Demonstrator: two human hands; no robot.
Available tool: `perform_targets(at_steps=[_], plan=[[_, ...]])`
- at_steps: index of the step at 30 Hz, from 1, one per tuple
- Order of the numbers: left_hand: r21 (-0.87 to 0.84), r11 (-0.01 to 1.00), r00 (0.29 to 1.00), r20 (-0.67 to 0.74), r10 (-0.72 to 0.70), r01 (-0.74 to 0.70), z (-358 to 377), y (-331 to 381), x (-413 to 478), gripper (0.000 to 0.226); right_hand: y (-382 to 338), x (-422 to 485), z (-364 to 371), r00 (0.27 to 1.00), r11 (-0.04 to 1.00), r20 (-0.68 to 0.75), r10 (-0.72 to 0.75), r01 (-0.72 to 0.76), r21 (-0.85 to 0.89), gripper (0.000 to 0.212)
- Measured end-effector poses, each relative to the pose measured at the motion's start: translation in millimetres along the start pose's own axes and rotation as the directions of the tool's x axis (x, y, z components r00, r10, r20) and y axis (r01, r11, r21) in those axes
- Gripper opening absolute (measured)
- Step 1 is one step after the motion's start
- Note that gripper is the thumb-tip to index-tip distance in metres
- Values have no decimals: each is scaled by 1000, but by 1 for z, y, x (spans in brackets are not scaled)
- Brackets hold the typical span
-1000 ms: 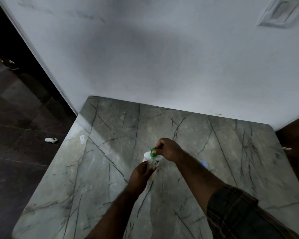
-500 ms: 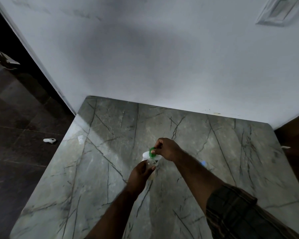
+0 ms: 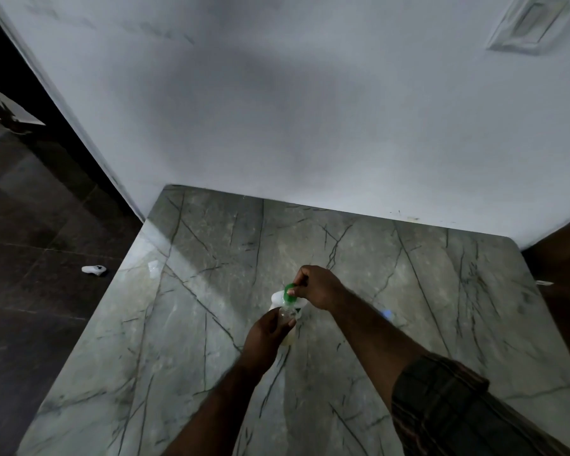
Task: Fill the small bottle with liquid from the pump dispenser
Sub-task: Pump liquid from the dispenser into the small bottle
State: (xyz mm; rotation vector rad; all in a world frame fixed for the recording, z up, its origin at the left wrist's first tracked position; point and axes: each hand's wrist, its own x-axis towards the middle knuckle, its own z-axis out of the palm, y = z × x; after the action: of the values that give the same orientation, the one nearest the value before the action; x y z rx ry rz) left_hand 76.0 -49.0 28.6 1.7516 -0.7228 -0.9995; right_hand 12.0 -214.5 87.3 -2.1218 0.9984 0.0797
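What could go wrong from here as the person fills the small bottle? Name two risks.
1. The left hand holds the small bottle close under the green pump head; if its mouth drifts, liquid may land on the marble table.
2. The right hand grips the green pump head from one side, so the white dispenser might tip.

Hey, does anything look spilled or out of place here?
No spill shows on the marble table. The only stray item is a small white object lying on the dark floor left of the table, too small to identify. A faint blue spot sits on the tabletop; unclear what.
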Motion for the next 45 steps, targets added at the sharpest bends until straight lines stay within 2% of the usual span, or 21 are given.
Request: perform_targets(at_steps=[7,45], plan=[[-48,999,1000,2,6,-6,-1,5,-1,26,-5,3,-7,1000,1000,8,1,-1,-23,23],[-33,999,1000,-7,7,-7,-1,4,2,19,-6,4,-1,1000,998,-14,26,-27,-54,23]])
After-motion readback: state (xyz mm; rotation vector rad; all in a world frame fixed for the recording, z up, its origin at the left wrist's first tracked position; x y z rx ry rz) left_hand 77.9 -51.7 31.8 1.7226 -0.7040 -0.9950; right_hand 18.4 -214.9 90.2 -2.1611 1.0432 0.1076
